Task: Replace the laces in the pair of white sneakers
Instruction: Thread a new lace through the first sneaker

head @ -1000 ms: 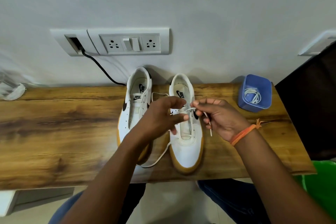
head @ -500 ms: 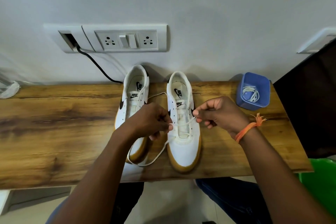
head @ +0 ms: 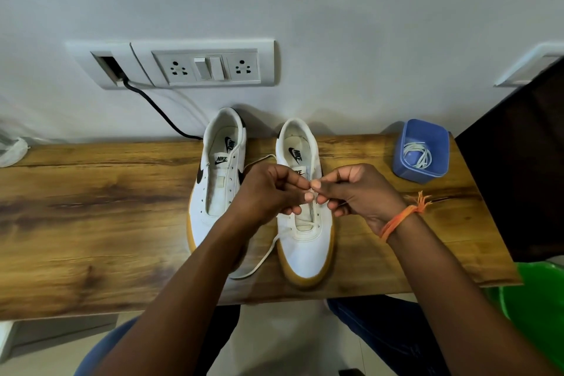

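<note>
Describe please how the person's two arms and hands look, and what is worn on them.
Both forearms are bare, with no sleeves in view and no gloves. The left hand wears nothing that shows: no ring, no watch, no band. The right hand has an orange thread bracelet of several strands around the wrist, its frayed knotted ends sticking out on the outer side. No rings show on the visible fingers.

On the wooden surface (head: 91, 223), two white sneakers stand side by side, and over the right sneaker (head: 305, 241) the left hand (head: 265, 195) and right hand (head: 360, 195) meet, pinching a white lace (head: 259, 262), with a blue container (head: 422, 151) far right.
</note>
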`<state>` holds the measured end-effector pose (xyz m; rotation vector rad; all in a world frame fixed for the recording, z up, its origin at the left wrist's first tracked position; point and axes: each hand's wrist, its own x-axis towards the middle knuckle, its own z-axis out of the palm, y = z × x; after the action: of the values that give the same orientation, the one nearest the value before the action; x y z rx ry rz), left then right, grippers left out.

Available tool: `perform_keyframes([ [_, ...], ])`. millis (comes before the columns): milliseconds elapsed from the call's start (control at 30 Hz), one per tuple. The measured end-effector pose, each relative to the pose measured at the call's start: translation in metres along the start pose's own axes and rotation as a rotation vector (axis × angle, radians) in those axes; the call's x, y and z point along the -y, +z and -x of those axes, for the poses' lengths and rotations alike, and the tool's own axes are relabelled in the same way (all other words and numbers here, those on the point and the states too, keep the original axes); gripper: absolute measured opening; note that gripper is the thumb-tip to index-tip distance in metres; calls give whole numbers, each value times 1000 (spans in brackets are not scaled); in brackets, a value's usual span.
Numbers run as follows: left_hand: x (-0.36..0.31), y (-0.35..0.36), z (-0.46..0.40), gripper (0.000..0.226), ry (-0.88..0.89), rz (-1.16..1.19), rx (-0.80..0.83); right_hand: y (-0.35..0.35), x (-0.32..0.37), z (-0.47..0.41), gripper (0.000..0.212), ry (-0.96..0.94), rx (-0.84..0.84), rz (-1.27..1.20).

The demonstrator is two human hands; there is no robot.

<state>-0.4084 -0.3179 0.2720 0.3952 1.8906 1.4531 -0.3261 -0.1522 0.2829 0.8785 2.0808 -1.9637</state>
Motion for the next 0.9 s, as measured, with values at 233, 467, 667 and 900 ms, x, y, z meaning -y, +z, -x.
perform_keyframes([
  [233,37,24,-5,8,336,-900,-220,-9,-14,-8,14,-77,-176,328],
  [467,47,40,0,12,365,-1237,-397,-11,-32,-18,13,-49,-131,719],
  [667,50,40,-5,12,353,-1255,-426,-12,-35,-17,9,-67,-87,804],
  [900,53,41,-9,16,189,-1024,-295,-11,-38,-19,12,-55,-61,815],
])
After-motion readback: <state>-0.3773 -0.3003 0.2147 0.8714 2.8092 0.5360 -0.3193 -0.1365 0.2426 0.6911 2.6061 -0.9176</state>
